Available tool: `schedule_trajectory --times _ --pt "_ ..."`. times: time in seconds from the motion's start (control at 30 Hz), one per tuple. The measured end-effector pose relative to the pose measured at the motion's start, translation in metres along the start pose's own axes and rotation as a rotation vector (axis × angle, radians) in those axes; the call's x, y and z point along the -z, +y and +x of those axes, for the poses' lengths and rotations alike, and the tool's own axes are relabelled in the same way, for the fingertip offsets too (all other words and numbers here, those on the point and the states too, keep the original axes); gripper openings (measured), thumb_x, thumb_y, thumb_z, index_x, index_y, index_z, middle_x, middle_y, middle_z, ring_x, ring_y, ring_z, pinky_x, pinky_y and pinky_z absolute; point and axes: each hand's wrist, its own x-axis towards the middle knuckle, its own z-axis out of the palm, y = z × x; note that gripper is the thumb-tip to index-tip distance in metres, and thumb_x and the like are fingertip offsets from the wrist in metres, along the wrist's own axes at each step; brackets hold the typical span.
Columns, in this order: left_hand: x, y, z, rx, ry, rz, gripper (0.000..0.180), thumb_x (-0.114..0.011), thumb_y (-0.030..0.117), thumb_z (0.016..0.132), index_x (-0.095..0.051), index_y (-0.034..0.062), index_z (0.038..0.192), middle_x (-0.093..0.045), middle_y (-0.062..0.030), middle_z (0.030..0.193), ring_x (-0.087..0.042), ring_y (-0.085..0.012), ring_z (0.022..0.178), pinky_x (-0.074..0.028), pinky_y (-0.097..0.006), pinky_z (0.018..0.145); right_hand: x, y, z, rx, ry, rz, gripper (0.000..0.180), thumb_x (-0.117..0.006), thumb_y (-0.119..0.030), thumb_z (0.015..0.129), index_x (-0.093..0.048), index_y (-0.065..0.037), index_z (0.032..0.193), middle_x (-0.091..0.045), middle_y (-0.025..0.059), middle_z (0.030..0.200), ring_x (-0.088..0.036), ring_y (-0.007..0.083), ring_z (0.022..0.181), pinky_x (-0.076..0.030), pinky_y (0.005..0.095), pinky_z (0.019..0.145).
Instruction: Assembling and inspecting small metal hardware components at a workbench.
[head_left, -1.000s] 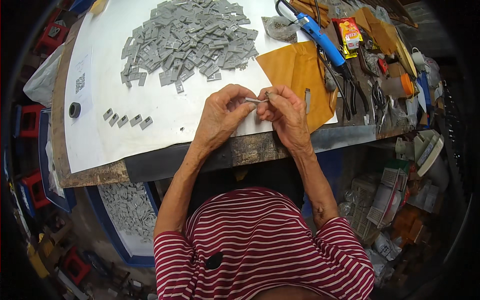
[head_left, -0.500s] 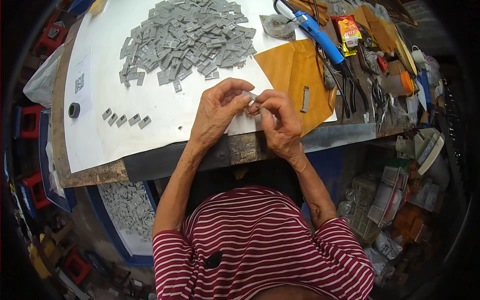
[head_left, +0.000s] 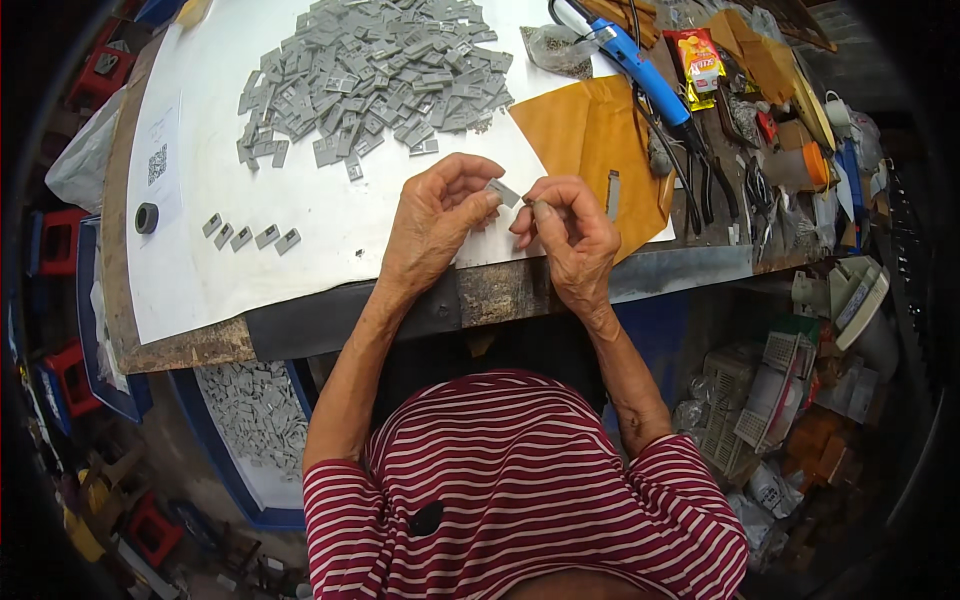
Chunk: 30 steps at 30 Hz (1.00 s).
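At a cluttered workbench's front edge, left hand (head_left: 432, 225) and right hand (head_left: 570, 232) pinch one small grey plastic piece (head_left: 503, 193) between closed fingertips; a slip could drop it off the bench (head_left: 500, 295).

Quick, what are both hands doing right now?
Left hand: closed, pinching a small grey piece.
Right hand: fingers curled beside that piece; whether it grips anything cannot be told.
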Motion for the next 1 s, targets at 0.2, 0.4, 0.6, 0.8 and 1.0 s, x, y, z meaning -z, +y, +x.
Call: schedule_trajectory --times 0.2,0.4,0.6,0.8,1.0 --pt "-0.002 0.006 -0.002 -0.059 -0.026 0.129 0.019 -0.056 0.007 0.082 -0.06 -0.0002 0.099 -0.059 -0.0018 0.077 -0.051 -0.0067 0.069 -0.043 -0.02 0.065 -0.005 -0.002 -0.001 0.025 0.016 -0.015 0.003 -0.046 0.004 0.086 -0.048 0.002 0.088 -0.051 0.0047 0.083 -0.057 0.0082 0.069 -0.048 0.0194 0.059" --pt "0.002 0.004 0.0 -0.064 -0.015 0.022 0.023 -0.055 0.006 0.082 -0.058 0.0003 0.104 -0.057 -0.0019 0.076 -0.052 -0.0072 0.067 -0.043 -0.02 0.063 -0.008 -0.003 -0.006 -0.039 -0.052 -0.011 0.004 -0.046 0.004 0.085 -0.048 0.002 0.088 -0.052 0.0054 0.081 -0.057 0.0077 0.067 -0.048 0.0198 0.059" --pt "-0.003 0.006 -0.002 -0.008 0.022 -0.043 0.02 -0.056 0.006 0.082 -0.058 -0.0023 0.1 -0.058 -0.0023 0.075 -0.052 -0.005 0.062 -0.042 -0.017 0.057 -0.004 -0.004 -0.004 -0.13 -0.004 0.044 0.002 -0.048 0.0 0.086 -0.049 0.001 0.087 -0.055 0.0035 0.067 -0.054 0.0062 0.059 -0.044 0.0178 0.052" --pt "-0.002 0.0 0.0 -0.038 0.02 0.047 0.02 -0.056 0.007 0.081 -0.059 -0.0029 0.098 -0.06 -0.0041 0.08 -0.053 -0.0065 0.066 -0.044 -0.019 0.061 0.001 -0.003 -0.002 -0.261 0.068 0.055 0.004 -0.049 -0.002 0.085 -0.051 0.002 0.084 -0.055 0.004 0.059 -0.052 0.0065 0.051 -0.042 0.0179 0.049" --pt "-0.003 0.001 0.0 -0.014 -0.006 0.065 0.02 -0.055 0.006 0.081 -0.059 -0.0032 0.097 -0.06 -0.0042 0.08 -0.053 -0.007 0.066 -0.044 -0.02 0.062 0.003 0.001 0.0 -0.297 0.029 0.015 0.006 -0.052 -0.003 0.083 -0.05 0.002 0.081 -0.054 0.0039 0.058 -0.051 0.007 0.048 -0.041 0.0185 0.044"
